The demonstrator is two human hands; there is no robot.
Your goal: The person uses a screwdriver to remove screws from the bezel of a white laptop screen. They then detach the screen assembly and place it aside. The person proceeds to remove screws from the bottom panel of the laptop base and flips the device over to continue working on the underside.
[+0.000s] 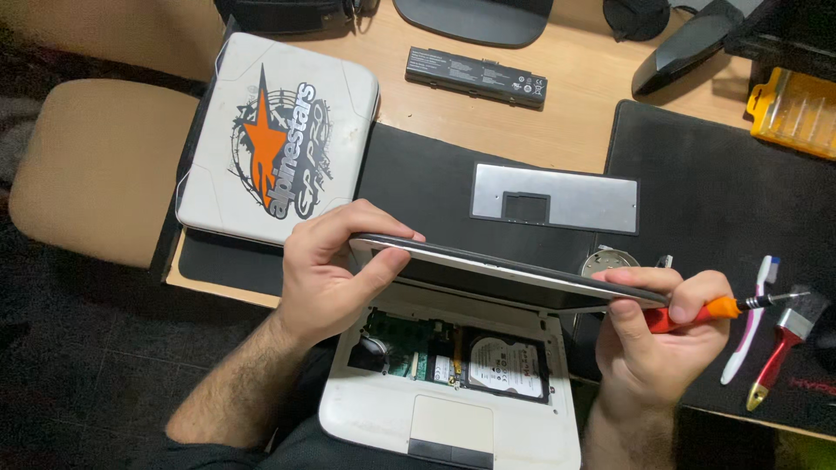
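Note:
A white laptop base (pixel 453 426) lies on my lap at the desk edge, its inside exposed with a green circuit board and a silver hard drive (pixel 503 364). Above it I hold the removed keyboard panel (pixel 514 270) tilted on edge. My left hand (pixel 335 274) grips its left end, thumb under and fingers over. At the right end, my right hand (pixel 657 335) pinches the panel while also holding an orange-handled screwdriver (pixel 740 306) that points right.
A white case with an orange star graphic (pixel 279 139) sits at the left. A grey metal plate (pixel 557 198) lies on the black mat. A black battery (pixel 476 77), yellow bit case (pixel 797 111), toothbrush (pixel 751 322) and red-handled brush (pixel 779 348) are around.

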